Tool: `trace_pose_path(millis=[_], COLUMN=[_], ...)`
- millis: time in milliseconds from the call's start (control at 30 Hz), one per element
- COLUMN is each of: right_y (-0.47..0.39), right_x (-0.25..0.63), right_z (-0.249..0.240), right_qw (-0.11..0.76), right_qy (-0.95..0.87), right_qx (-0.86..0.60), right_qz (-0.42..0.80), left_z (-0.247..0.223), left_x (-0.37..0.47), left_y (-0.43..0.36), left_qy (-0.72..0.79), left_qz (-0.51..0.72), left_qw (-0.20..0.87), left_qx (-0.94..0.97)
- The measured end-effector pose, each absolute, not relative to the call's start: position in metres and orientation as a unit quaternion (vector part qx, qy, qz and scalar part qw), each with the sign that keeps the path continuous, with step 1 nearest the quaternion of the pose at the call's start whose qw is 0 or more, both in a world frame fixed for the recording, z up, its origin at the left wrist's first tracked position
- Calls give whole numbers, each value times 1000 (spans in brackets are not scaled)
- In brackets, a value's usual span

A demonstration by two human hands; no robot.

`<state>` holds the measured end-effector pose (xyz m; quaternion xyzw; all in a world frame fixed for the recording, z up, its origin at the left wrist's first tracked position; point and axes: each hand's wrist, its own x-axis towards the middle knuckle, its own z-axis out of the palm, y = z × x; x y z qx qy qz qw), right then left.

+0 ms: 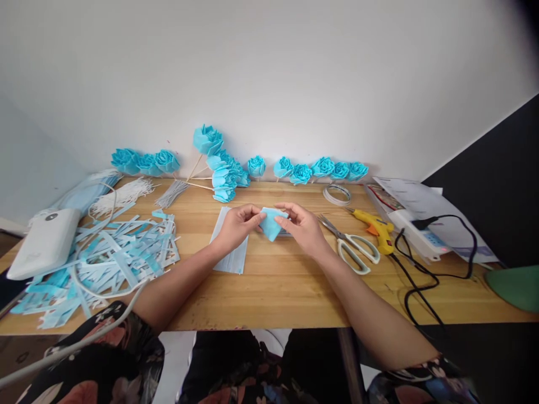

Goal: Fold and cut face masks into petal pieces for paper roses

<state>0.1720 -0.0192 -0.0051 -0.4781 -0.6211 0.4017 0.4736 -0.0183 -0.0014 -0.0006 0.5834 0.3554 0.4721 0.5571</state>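
Note:
Between my two hands is a small folded piece of light-blue mask fabric (272, 224), narrowing to a point at the bottom. My left hand (240, 224) pinches its left edge between thumb and fingers. On the other side my right hand (303, 227) grips the upper right edge, thumb in front. Beneath my left hand and wrist lies a flat light-blue mask sheet (233, 261), partly covered by the arm. Something flat and bluish shows behind my right fingers, mostly hidden.
Blue fabric roses (322, 167) line the wall, several on sticks. Cut strips (122, 252) and a white power bank (46, 241) sit left. Rightward are scissors (356, 249), a yellow glue gun (377, 227), a tape roll (337, 194), a power strip (421, 233) and black cables.

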Motion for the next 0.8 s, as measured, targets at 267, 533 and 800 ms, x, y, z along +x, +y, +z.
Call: trace_pose_path(millis=[267, 533, 800], right_y=[-19, -36, -30], right_x=[172, 163, 157], right_z=[-5, 4, -7], right_qw=[505, 516, 463], right_qy=[-622, -664, -633], right_qx=[-498, -487, -450], right_qz=[332, 236, 428], left_z=[-1, 0, 5], left_x=[-19, -18, -17], left_y=[2, 2, -7], left_qy=[357, 398, 371], left_qz=[473, 503, 451], left_qw=[567, 536, 561], left_qx=[572, 550, 587])
